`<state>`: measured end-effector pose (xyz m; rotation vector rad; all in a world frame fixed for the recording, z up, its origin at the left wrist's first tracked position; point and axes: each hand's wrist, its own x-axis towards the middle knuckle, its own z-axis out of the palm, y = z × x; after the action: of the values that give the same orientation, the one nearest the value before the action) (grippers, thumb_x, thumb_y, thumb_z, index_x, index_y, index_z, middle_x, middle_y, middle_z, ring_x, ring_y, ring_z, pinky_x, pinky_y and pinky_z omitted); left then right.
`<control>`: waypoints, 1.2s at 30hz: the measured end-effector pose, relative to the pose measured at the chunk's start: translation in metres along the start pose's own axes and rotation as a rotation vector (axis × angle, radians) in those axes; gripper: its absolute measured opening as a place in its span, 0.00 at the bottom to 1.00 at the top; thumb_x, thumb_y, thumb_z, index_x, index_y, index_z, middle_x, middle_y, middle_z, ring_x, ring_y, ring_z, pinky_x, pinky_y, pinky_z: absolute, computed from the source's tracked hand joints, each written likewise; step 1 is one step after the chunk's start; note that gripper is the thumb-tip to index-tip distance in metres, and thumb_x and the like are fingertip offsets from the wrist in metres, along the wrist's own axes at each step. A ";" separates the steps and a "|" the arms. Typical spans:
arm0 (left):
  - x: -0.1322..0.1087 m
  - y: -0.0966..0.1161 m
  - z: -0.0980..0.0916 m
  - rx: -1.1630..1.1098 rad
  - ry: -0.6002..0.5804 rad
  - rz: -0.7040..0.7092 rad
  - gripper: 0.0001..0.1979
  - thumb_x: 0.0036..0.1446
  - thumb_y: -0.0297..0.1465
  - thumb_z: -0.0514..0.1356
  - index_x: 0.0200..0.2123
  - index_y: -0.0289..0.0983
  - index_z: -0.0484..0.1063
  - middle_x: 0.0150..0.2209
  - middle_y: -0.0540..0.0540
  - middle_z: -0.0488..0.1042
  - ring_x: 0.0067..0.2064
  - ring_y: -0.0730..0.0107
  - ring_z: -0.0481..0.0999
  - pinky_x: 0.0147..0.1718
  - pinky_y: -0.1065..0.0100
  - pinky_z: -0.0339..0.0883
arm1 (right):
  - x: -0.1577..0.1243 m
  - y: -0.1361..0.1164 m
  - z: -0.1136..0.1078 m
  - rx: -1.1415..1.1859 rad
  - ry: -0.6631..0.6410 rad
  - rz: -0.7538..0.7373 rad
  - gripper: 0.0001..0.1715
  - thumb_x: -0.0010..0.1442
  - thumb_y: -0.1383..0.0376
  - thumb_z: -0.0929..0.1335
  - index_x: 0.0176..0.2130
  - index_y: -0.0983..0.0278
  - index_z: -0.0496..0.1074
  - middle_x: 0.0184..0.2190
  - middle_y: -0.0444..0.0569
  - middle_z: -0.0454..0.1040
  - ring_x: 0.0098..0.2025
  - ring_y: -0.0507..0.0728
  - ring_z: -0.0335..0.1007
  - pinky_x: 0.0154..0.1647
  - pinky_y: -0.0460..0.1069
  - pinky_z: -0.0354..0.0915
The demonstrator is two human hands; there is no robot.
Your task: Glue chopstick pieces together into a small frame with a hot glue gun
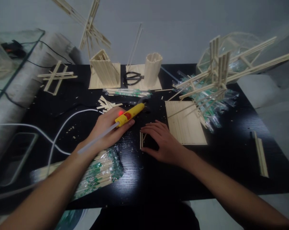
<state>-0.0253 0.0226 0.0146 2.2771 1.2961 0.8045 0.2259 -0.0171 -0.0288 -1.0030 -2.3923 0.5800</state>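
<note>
My left hand (106, 127) is closed round a yellow hot glue gun (135, 111), its tip pointing away to the right and a red light showing at its side. A long translucent glue stick (99, 139) sticks out of its back end, over my wrist. My right hand (163, 142) rests on the black table with thumb and fingers curled round the two ends of a few short wooden sticks (141, 140). Its palm hides part of them. Just beyond my left hand lies a pile of short cut sticks (107, 103).
Two stick towers (103, 68) stand on wooden bases at the back, with black-handled cutters (133, 78) between them. A stick-built frame (217, 73) rises at right beside a flat stick panel (186, 124). Bagged sticks (99, 172) lie near my left forearm; a white cable (52, 143) loops at left.
</note>
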 end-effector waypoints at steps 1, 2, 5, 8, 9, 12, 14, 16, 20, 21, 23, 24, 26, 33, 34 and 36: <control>0.000 0.001 0.000 0.001 0.002 0.001 0.13 0.68 0.42 0.59 0.36 0.38 0.70 0.35 0.46 0.74 0.36 0.65 0.74 0.36 0.63 0.67 | 0.000 -0.001 -0.001 0.006 0.010 -0.006 0.30 0.62 0.59 0.75 0.60 0.62 0.69 0.57 0.57 0.77 0.64 0.67 0.69 0.72 0.70 0.55; 0.000 0.001 -0.001 0.004 0.002 -0.002 0.13 0.68 0.41 0.59 0.36 0.39 0.70 0.35 0.47 0.74 0.37 0.65 0.74 0.37 0.63 0.68 | 0.000 -0.001 -0.003 0.015 0.023 -0.011 0.30 0.62 0.61 0.75 0.60 0.62 0.68 0.57 0.57 0.76 0.64 0.66 0.69 0.72 0.70 0.55; 0.000 0.003 -0.002 0.023 0.008 -0.012 0.12 0.67 0.41 0.59 0.36 0.39 0.70 0.35 0.47 0.73 0.37 0.64 0.74 0.37 0.63 0.68 | 0.000 -0.003 -0.010 0.084 0.058 -0.013 0.31 0.62 0.66 0.73 0.62 0.60 0.67 0.59 0.57 0.74 0.64 0.65 0.69 0.69 0.68 0.61; 0.000 0.002 -0.002 0.045 0.010 -0.027 0.13 0.68 0.42 0.58 0.36 0.39 0.70 0.34 0.47 0.72 0.36 0.64 0.73 0.37 0.63 0.68 | 0.000 -0.005 -0.016 0.287 0.081 0.027 0.31 0.61 0.67 0.73 0.61 0.59 0.68 0.60 0.57 0.71 0.56 0.62 0.76 0.58 0.60 0.74; 0.000 0.001 -0.001 0.047 0.014 -0.031 0.13 0.68 0.42 0.58 0.36 0.40 0.71 0.34 0.47 0.72 0.36 0.64 0.73 0.37 0.63 0.68 | 0.000 -0.005 -0.017 0.389 0.093 0.065 0.30 0.60 0.67 0.74 0.60 0.59 0.69 0.61 0.57 0.70 0.50 0.59 0.78 0.53 0.57 0.77; -0.001 0.001 0.000 0.047 0.032 -0.038 0.13 0.68 0.43 0.58 0.36 0.40 0.70 0.33 0.48 0.72 0.35 0.64 0.73 0.36 0.63 0.68 | 0.001 -0.004 -0.016 0.700 0.109 0.234 0.28 0.58 0.68 0.75 0.56 0.60 0.70 0.52 0.53 0.74 0.37 0.53 0.79 0.39 0.50 0.79; -0.001 0.001 0.001 0.042 0.046 -0.031 0.12 0.68 0.42 0.59 0.35 0.40 0.70 0.33 0.48 0.72 0.35 0.65 0.73 0.36 0.63 0.68 | 0.002 -0.002 -0.014 0.820 0.107 0.344 0.27 0.58 0.67 0.75 0.55 0.60 0.70 0.42 0.47 0.77 0.36 0.53 0.80 0.38 0.49 0.78; 0.000 0.001 0.001 0.038 0.052 -0.022 0.11 0.68 0.41 0.59 0.36 0.41 0.70 0.33 0.48 0.72 0.35 0.64 0.73 0.36 0.62 0.67 | 0.003 0.001 -0.013 0.881 0.123 0.415 0.26 0.57 0.66 0.76 0.54 0.60 0.70 0.40 0.46 0.78 0.36 0.53 0.80 0.38 0.49 0.78; 0.000 0.001 0.001 0.040 0.059 -0.002 0.10 0.67 0.40 0.59 0.36 0.40 0.70 0.33 0.48 0.72 0.36 0.64 0.73 0.36 0.62 0.67 | 0.005 0.008 -0.012 0.965 0.218 0.454 0.22 0.56 0.64 0.78 0.49 0.61 0.73 0.47 0.49 0.78 0.36 0.52 0.79 0.37 0.49 0.78; -0.001 0.001 0.001 0.042 0.061 -0.003 0.10 0.68 0.40 0.59 0.36 0.40 0.70 0.34 0.48 0.72 0.36 0.64 0.73 0.37 0.62 0.67 | 0.006 0.010 -0.012 0.979 0.235 0.461 0.23 0.56 0.64 0.78 0.50 0.61 0.73 0.45 0.48 0.78 0.36 0.53 0.79 0.36 0.50 0.79; -0.001 0.001 0.001 0.046 0.064 -0.019 0.10 0.67 0.40 0.59 0.37 0.40 0.70 0.34 0.48 0.72 0.36 0.64 0.73 0.37 0.62 0.66 | 0.006 0.013 -0.013 1.010 0.247 0.483 0.26 0.57 0.63 0.77 0.54 0.60 0.72 0.40 0.46 0.79 0.37 0.55 0.79 0.37 0.52 0.80; -0.002 0.000 0.001 0.046 0.066 -0.031 0.10 0.67 0.40 0.60 0.38 0.40 0.71 0.34 0.48 0.72 0.36 0.64 0.73 0.37 0.62 0.66 | 0.006 0.014 -0.013 1.030 0.249 0.493 0.28 0.58 0.63 0.77 0.56 0.60 0.71 0.39 0.46 0.79 0.38 0.56 0.80 0.38 0.53 0.80; -0.003 0.000 0.002 0.044 0.070 -0.053 0.10 0.67 0.41 0.60 0.39 0.40 0.71 0.34 0.48 0.73 0.36 0.63 0.74 0.37 0.61 0.67 | 0.007 0.015 -0.015 1.069 0.251 0.511 0.30 0.58 0.63 0.77 0.58 0.59 0.71 0.39 0.45 0.79 0.39 0.56 0.80 0.41 0.55 0.81; -0.003 0.001 0.001 0.071 0.050 -0.087 0.13 0.66 0.43 0.59 0.36 0.40 0.72 0.33 0.47 0.74 0.35 0.61 0.74 0.35 0.60 0.65 | 0.006 0.015 -0.020 1.136 0.255 0.546 0.32 0.54 0.66 0.80 0.56 0.58 0.73 0.40 0.44 0.81 0.41 0.55 0.80 0.50 0.57 0.80; -0.003 0.002 0.000 0.058 0.046 -0.087 0.13 0.66 0.43 0.59 0.36 0.40 0.72 0.33 0.47 0.74 0.35 0.61 0.74 0.36 0.60 0.66 | 0.006 0.015 -0.020 1.137 0.254 0.548 0.34 0.52 0.67 0.80 0.57 0.58 0.73 0.40 0.44 0.82 0.42 0.55 0.80 0.52 0.57 0.79; -0.003 0.003 0.000 0.028 0.041 -0.097 0.13 0.66 0.43 0.59 0.37 0.41 0.73 0.33 0.47 0.74 0.36 0.61 0.74 0.37 0.60 0.66 | 0.007 0.015 -0.021 1.142 0.242 0.548 0.38 0.51 0.69 0.81 0.58 0.56 0.72 0.40 0.44 0.83 0.44 0.55 0.81 0.57 0.57 0.77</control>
<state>-0.0248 0.0185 0.0157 2.2109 1.4331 0.8082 0.2418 0.0013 -0.0183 -1.0292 -1.1602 1.6321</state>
